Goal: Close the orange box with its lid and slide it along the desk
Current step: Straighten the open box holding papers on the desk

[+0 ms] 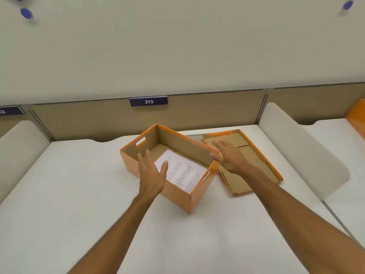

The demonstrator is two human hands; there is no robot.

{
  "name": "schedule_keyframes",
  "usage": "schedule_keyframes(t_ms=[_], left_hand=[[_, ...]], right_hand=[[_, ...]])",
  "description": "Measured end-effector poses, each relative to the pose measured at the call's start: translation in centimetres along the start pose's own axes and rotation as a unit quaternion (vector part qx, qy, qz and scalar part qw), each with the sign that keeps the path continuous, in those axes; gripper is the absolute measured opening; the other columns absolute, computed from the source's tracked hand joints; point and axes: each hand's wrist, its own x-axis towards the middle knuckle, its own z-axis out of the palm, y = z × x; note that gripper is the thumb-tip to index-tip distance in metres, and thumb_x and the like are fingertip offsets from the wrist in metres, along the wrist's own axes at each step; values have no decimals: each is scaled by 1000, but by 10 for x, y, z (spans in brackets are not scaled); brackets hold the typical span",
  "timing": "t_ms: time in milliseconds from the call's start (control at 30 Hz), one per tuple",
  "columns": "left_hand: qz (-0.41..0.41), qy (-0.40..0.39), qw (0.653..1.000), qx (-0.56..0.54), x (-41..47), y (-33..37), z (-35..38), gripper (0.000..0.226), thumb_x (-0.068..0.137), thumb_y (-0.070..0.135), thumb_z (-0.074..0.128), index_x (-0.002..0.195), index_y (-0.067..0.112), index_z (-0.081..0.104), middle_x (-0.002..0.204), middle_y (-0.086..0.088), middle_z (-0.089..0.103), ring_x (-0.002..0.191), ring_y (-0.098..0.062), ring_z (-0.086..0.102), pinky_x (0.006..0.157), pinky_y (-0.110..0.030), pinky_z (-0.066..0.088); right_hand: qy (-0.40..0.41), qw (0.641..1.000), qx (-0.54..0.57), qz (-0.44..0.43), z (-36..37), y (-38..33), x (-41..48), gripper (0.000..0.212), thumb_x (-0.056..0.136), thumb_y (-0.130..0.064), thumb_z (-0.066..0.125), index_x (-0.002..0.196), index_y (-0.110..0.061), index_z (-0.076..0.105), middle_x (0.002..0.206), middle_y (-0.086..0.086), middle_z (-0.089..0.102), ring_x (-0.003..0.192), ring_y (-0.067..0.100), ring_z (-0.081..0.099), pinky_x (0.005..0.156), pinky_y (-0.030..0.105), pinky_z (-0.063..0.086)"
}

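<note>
An orange box (pixel 177 196) stands open in the middle of the white desk, turned at an angle, with a printed sheet of paper (pixel 184 173) lying inside. Its orange lid (pixel 254 171) lies upside down on the desk just right of the box, brown inside facing up. My left hand (pixel 151 171) hovers over the box's near left wall with straight, spread fingers and holds nothing. My right hand (pixel 229 157) is stretched flat above the lid, next to the box's right end, fingers extended and holding nothing.
The white desk (pixel 79 184) is bounded by rounded white side dividers (pixel 300 147) on both sides and a tan back panel with a sign reading 213 (pixel 148 101). Another orange object (pixel 356 115) sits on the neighbouring desk at the far right.
</note>
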Motion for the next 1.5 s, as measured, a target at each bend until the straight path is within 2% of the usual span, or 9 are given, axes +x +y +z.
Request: schedule_keyframes(t_ms=[133,233,400,567,733,1000,1200,1333,1500], left_hand=[[-141,-10,987,-81,9,-9,16,90,97,44,55,159,19,-5,168,-14,3,147,-40,30,111,-50,36],[-197,-20,971,-131,15,-17,30,88,95,32,62,158,14,4,159,-18,29,136,-40,44,107,-51,45],[-228,-28,954,-194,16,-22,47,65,92,11,61,144,19,24,129,-8,59,98,-25,60,73,-49,63],[-249,-14,940,-234,18,-29,55,79,91,4,61,149,33,16,116,-2,61,86,-16,62,64,-46,64],[-246,-3,937,-248,25,-36,46,75,85,2,61,141,40,29,107,-4,65,89,-19,65,46,-32,58],[-228,-56,945,-228,49,-56,3,85,81,-1,62,150,36,32,100,-17,70,89,-34,69,61,-52,62],[-184,-142,951,-206,51,-59,-24,88,84,4,70,153,40,29,104,-13,73,89,-28,74,55,-41,61],[-155,-185,954,-178,37,-62,-32,87,87,7,71,153,42,27,108,-7,73,93,-26,73,57,-38,62],[-137,-219,952,-163,19,-75,-38,84,89,6,70,153,42,28,110,-6,74,94,-27,73,59,-38,63]], right_hand=[[-31,999,0,28,11,10,14,58,100,-47,53,147,-16,43,144,15,52,133,33,45,106,52,41],[-55,998,3,30,21,18,30,54,101,-41,53,146,-12,44,144,15,53,132,35,47,105,55,41],[-66,997,8,31,33,31,55,40,105,-24,43,138,-2,47,137,18,58,125,39,53,97,57,46],[-72,995,36,50,43,44,81,40,105,-19,45,140,-1,48,138,23,58,124,41,54,100,57,46],[-97,992,57,63,48,44,96,24,97,-7,50,102,-5,73,95,18,73,90,38,66,69,37,45],[-142,950,254,113,41,26,61,32,91,-1,56,114,-13,73,83,8,64,74,23,55,65,34,42],[-193,849,462,171,45,17,4,33,104,-31,49,107,-56,72,85,-19,72,75,-3,66,60,22,52],[-188,814,518,185,52,17,-37,29,102,-31,56,111,-54,72,94,-18,76,82,-2,71,60,23,57],[-166,807,531,198,61,4,-81,35,102,-28,56,104,-59,72,110,-15,77,101,4,73,71,34,63]])
